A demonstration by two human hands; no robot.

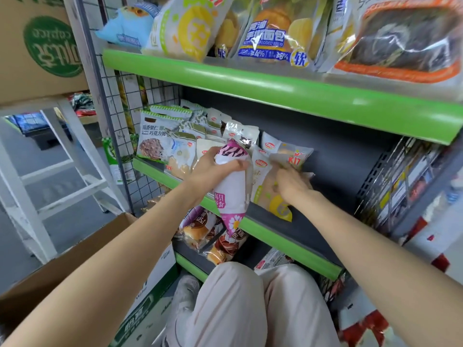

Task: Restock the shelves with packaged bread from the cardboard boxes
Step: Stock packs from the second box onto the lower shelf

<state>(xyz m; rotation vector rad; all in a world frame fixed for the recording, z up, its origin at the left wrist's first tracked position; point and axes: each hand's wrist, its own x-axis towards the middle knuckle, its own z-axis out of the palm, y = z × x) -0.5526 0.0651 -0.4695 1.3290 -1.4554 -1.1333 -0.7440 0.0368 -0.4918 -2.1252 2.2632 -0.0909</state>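
Purple-and-white plastic marked the bread packet (231, 186) that the left hand (213, 169) gripped round its upper end, fingers curled over the wrapper so that the packet hung nearly upright in front of the green lip of the middle shelf (265, 230), its flowered lower end dipping below that lip. The right hand (292, 181) lay just beside it, on a yellow-and-white packet (271, 196) that stood at the shelf's front edge; its fingers were blurred, and whether they pinched the wrapper or only pressed against it could not be told. To the left of both hands the shelf was already crowded with small pale packets (175, 136), while the dark shelf floor to the right of the yellow-and-white packet showed bare. An open cardboard box (82, 249) stood at the person's left knee, its inside hidden from view. The step in hand looked like placing: one packet being settled into the row while the next waited in the other hand. The next move would probably call for the right hand to steady or shift the yellow-and-white packet, then for the left to swing the purple-and-white packet over the lip and set it down in the bare stretch beside it, leaning on its neighbour so it would not topple forward.
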